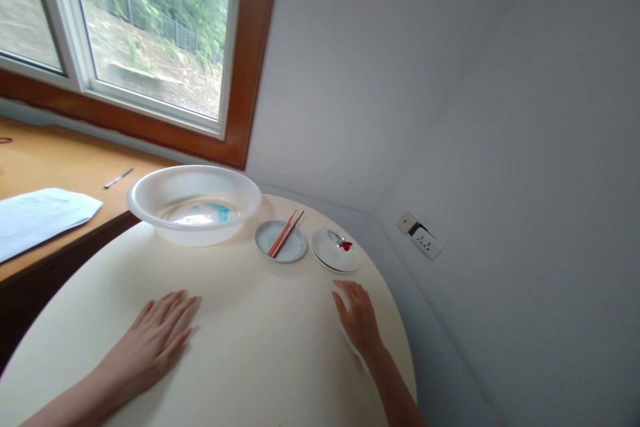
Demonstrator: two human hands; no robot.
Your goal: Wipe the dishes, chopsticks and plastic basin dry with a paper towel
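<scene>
White round plates with a red mark sit stacked on the cream round table; we see our right hand just before them, palm down, fingers loose, gripping nothing. Our left hand lies flat and spread, well apart from them.

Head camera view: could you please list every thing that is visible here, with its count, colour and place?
table: one, cream, round, under both hands
basin: one, clear white, far side of table, something blue inside
plate: one, pale blue, right of basin
chopsticks: two, red, across the plate
white dishes: seemingly two, stacked, red mark, right of plate
papers: a few, white, on the wooden ledge
pen: one, grey, on the ledge
wall socket: one, white, right wall
window: one, brown frame, top left
left hand: flat on table
right hand: on table, fingers open, near the dishes
</scene>
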